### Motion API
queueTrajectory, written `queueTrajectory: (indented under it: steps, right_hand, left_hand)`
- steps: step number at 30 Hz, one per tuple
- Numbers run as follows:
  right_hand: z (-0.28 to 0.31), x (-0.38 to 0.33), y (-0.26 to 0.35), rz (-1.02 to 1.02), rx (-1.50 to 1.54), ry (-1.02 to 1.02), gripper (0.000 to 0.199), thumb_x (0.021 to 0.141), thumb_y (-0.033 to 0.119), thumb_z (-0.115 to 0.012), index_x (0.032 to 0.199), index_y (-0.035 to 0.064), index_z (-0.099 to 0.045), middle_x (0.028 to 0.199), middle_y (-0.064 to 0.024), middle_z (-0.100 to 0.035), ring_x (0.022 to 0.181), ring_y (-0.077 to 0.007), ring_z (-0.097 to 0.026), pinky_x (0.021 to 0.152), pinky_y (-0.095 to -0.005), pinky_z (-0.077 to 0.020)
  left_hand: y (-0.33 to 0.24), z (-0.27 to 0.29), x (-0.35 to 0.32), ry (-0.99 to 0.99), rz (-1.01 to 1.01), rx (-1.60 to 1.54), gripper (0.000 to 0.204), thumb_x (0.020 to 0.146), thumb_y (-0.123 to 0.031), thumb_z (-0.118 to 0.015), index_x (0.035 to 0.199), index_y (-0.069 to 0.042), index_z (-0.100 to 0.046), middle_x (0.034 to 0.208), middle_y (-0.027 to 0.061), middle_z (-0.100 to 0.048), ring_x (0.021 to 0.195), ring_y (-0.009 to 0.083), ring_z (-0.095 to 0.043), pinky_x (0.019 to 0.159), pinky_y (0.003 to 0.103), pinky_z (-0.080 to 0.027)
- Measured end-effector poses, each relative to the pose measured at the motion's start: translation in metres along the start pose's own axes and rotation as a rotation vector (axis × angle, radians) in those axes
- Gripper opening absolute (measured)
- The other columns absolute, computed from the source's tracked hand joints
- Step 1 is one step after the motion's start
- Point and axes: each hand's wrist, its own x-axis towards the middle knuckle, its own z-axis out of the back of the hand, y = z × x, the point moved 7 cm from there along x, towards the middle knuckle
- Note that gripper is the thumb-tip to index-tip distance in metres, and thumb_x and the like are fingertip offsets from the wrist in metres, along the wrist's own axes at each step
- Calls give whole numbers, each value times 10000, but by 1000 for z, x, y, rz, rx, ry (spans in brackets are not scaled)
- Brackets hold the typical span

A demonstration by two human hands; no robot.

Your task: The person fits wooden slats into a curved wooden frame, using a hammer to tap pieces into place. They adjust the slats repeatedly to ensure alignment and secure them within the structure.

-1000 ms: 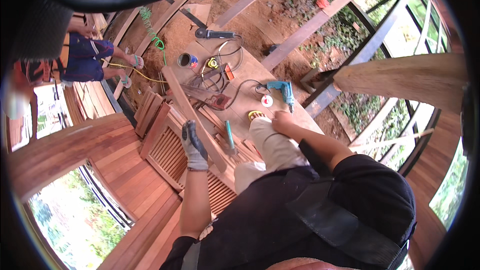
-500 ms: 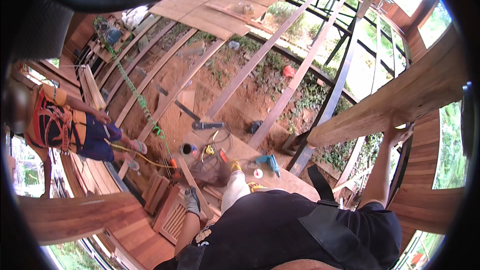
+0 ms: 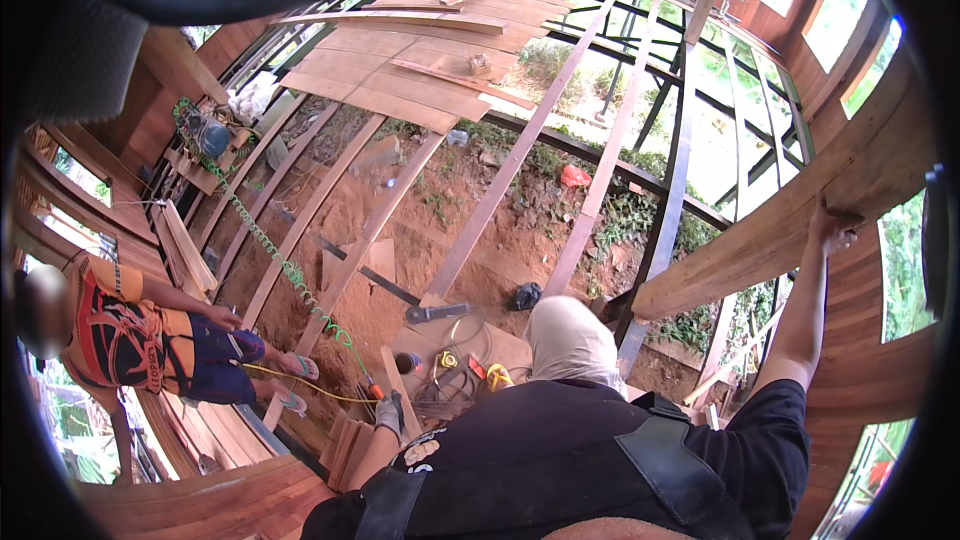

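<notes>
My left hand (image 3: 388,414), in a grey glove, is low by my side with its fingers closed on the edge of a narrow wooden strip (image 3: 402,390). My bare right hand (image 3: 836,226) is raised at the right, gripping the side of a thick wooden post (image 3: 770,230) that slants across the view. Just beyond my left hand lies the orange end (image 3: 376,390) of a green coiled hose (image 3: 265,240). A dark round can (image 3: 407,363), a yellow tape measure (image 3: 447,360) and a cable (image 3: 470,340) rest on the board ahead of me.
A person (image 3: 150,325) in an orange and black shirt stands at the left. Bare floor joists (image 3: 525,155) span open gaps above soil and plants. Laid floorboards (image 3: 385,65) cover the far side. A blue compressor (image 3: 212,137) stands far left.
My right hand has moved up along the post. My light-trousered knee has risen into view, hiding the blue drill. The view has shifted; my left hand stays at the strip.
</notes>
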Motion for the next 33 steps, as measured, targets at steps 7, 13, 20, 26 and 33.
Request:
queueTrajectory:
  steps: [7, 13, 20, 26, 33]
  right_hand:
    - [-23, 0, -5, 40, 48, -89, 1386, 646, 782, -754, 1481, -146, -152, 1421, -450, -293, 1308, -551, -399, 1034, -564, -416]
    - [-76, -37, 47, 130, 58, -157, 1222, 658, 724, -762, 1393, -137, -301, 1365, -403, -371, 1255, -510, -457, 960, -560, -470]
    - [-174, -142, 124, 244, 100, 89, 1008, 729, 620, -745, 1342, -100, -396, 1327, -332, -444, 1210, -454, -508, 936, -521, -495]
    - [-220, -191, 167, 300, 75, 241, 825, 790, 530, -731, 1298, -69, -477, 1295, -272, -507, 1170, -406, -551, 916, -486, -516]
    - [-223, -110, 180, 352, 85, 15, 616, 862, 425, -715, 1247, -33, -571, 1258, -202, -581, 1125, -349, -601, 892, -447, -540]
  left_hand:
    - [-216, 87, 39, -25, -200, -633, 545, 969, -500, -502, 1040, 14, -671, 980, 219, -674, 897, 326, -634, 782, 455, -501]
    - [-340, 83, 69, 49, -114, -1088, 285, 1047, -299, -475, 992, -84, -653, 887, 47, -612, 829, 158, -576, 721, 338, -515]
    - [-511, 64, 124, -115, -409, -579, 303, 999, -348, -577, 918, -67, -658, 796, 42, -600, 732, 170, -546, 670, 371, -467]
    - [-620, 95, 165, -5, -299, -686, 296, 962, -354, -662, 1008, -62, -684, 874, 53, -683, 806, 160, -607, 732, 344, -491]
    - [-691, 147, 224, -139, -490, -1095, 187, 1004, -145, -605, 1121, -9, -660, 1060, 47, -688, 972, 129, -612, 859, 312, -532]
